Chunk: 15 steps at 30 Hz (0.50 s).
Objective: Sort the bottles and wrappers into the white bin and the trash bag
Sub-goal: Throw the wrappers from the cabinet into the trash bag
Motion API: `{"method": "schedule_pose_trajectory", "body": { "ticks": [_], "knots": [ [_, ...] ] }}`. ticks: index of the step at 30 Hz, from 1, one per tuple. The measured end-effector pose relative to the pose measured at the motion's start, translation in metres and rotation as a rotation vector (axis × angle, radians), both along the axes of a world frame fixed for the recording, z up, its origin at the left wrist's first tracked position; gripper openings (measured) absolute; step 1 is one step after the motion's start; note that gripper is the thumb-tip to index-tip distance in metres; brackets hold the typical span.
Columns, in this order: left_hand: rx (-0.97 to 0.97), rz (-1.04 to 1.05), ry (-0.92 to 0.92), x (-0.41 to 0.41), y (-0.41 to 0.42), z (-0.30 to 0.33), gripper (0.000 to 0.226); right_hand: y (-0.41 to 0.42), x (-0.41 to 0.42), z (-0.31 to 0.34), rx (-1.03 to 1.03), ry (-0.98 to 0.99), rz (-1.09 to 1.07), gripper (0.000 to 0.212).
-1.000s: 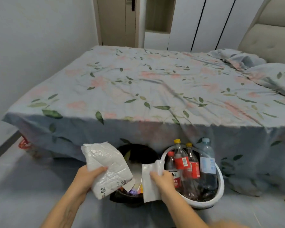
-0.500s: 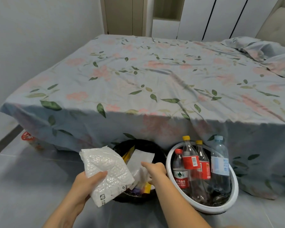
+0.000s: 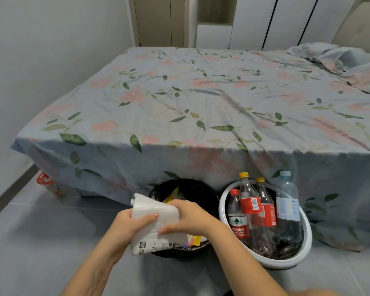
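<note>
A white bubble-wrap mailer [image 3: 156,212] is held over the near rim of the black trash bag [image 3: 205,193]. My left hand [image 3: 126,225] grips its left side with the thumb on top. My right hand [image 3: 188,216] grips its right side. Inside the bag lie yellow and white wrappers [image 3: 193,240]. To the right stands the white bin [image 3: 303,251] with several bottles upright in it: one red-capped [image 3: 236,221], two yellow-capped with red labels [image 3: 249,201], and a tall clear one with a pale blue cap [image 3: 287,201].
The bed [image 3: 201,107] with a floral sheet hangs down just behind the bag and bin. A red-and-white object [image 3: 44,180] lies on the floor under the bed's left corner. Grey tiled floor [image 3: 41,242] spreads to the left and front.
My right hand dropped the smaller white wrapper into the trash bag, then came back and took hold of the mailer's right side. The mailer moved right, over the bag.
</note>
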<state>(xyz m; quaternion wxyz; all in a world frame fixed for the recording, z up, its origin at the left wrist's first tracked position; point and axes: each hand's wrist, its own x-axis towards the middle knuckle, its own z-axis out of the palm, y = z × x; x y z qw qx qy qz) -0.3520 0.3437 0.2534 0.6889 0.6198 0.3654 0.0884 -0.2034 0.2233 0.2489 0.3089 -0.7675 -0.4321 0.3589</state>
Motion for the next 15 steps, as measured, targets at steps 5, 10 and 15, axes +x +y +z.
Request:
{"method": "schedule_pose_trajectory", "body": {
  "ticks": [5, 10, 15],
  "knots": [
    [0.296, 0.141, 0.071, 0.012, -0.002, -0.005, 0.035, -0.011, 0.014, -0.007, 0.021, 0.023, -0.157, 0.034],
    [0.077, 0.08, 0.059, 0.022, 0.001, -0.006, 0.067, -0.021, 0.02, -0.02, 0.081, 0.443, -0.329, 0.042],
    [-0.149, 0.1, -0.017, 0.042, -0.015, -0.023, 0.032, -0.032, 0.032, -0.024, 0.059, 0.46, -0.443, 0.03]
  ]
}}
